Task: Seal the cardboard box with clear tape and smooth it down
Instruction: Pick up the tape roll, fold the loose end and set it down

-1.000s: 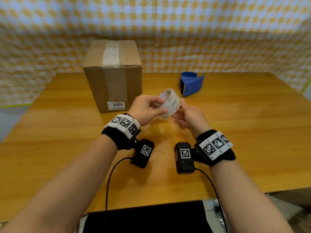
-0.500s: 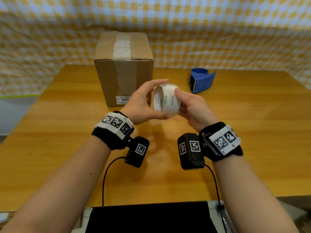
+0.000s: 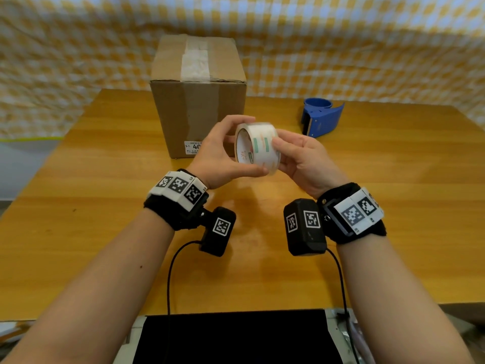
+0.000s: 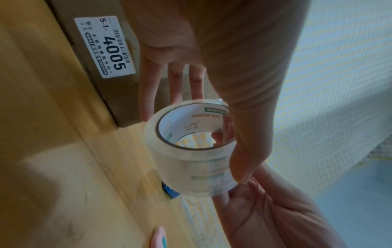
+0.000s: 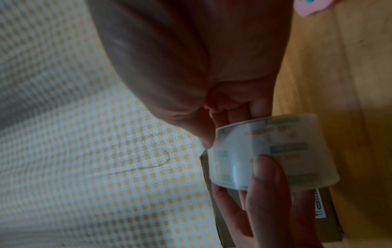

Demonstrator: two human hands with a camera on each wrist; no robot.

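Checked yellow cloth behind, wooden counter (image 3: 78,206) in front. Cardboard box (image 3: 199,101) stands upright at the back-left of the counter, flaps down, w/ an old strip of tape along the top seam. Blue tape cutter (image 3: 321,118) sits well apart to the right, no roll in it.

Tape roll (image 3: 258,147) is in the air between both hands, near the box front, not touching it. Left hand (image 3: 217,156): grip curled round the roll, thumb under, fingers over the top. Right hand (image 3: 301,158): grip pinches the roll's outer face, thumb flat on the film.

Step in hand, prob.: finding the loose end.
- No free tail shows; a small raised corner shows at the rim in the left wrist view, can't be sure.
- Turn the roll slowly w/ the left, drag a right nail across the film until it catches.
- Lift the end square, not from one corner, else clear film may split.
- Keep pads off the sticky side; pull enough to overhang both box edges.
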